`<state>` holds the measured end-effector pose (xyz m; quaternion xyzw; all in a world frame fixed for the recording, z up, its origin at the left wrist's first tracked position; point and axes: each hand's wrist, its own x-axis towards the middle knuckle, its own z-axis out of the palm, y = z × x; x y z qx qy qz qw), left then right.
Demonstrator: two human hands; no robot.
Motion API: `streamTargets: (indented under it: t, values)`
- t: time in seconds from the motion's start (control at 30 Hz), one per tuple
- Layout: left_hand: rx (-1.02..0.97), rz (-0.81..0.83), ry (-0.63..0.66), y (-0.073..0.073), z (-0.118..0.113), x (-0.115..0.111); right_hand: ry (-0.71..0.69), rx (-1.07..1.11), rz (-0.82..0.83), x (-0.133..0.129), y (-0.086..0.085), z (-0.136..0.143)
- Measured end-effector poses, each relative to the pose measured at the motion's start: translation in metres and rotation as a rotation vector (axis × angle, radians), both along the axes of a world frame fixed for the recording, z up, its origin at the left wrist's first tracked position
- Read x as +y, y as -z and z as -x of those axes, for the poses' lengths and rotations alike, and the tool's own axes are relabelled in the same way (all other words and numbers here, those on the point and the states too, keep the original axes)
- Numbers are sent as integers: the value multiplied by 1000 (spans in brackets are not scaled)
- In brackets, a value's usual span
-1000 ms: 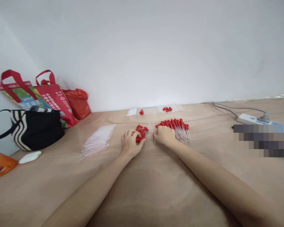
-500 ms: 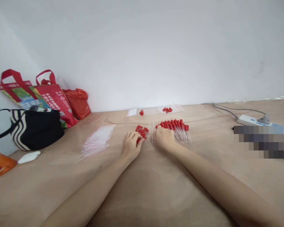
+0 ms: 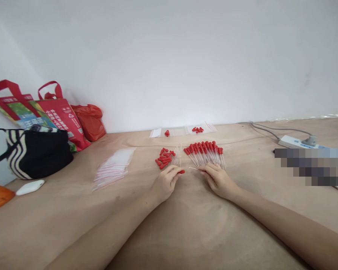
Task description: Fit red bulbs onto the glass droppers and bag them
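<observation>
My left hand [image 3: 166, 182] pinches a red rubber bulb [image 3: 181, 171] between thumb and fingers. Facing it, my right hand [image 3: 217, 178] is closed on a thin clear dropper tube [image 3: 193, 168], whose end points left toward the bulb; a small gap parts the two. Beyond my left hand lies a loose pile of red bulbs [image 3: 165, 159], with bare clear tubes [image 3: 177, 156] beside it. Past my right hand, several droppers with red bulbs on their tubes [image 3: 204, 148] lie side by side in a fanned row.
Zip bags [image 3: 114, 165] lie overlapped at left. Farther back are another bag with red bulbs [image 3: 197, 130] and a small white paper [image 3: 155, 132]. Shopping bags [image 3: 63, 116], a black bag [image 3: 42, 152] and a white case [image 3: 30, 187] stand or lie far left; a power strip [image 3: 291, 141] is right.
My left hand has come away from the bulb pile with one red bulb. My right hand has moved right and nearer, now with a clear tube in its fingers. The view shifted slightly.
</observation>
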<state>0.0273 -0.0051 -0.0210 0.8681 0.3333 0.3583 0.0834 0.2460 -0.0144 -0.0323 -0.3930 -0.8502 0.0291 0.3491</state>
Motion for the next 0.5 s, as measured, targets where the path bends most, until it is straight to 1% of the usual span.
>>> streamTargets:
  t: [0.33,0.5]
  values:
    - [-18,39,13,-1,-2,0,-56,-17,17,2,-1,7]
    - [-2,70,-15,-1,-2,0,-67,-47,-5,2,-1,8]
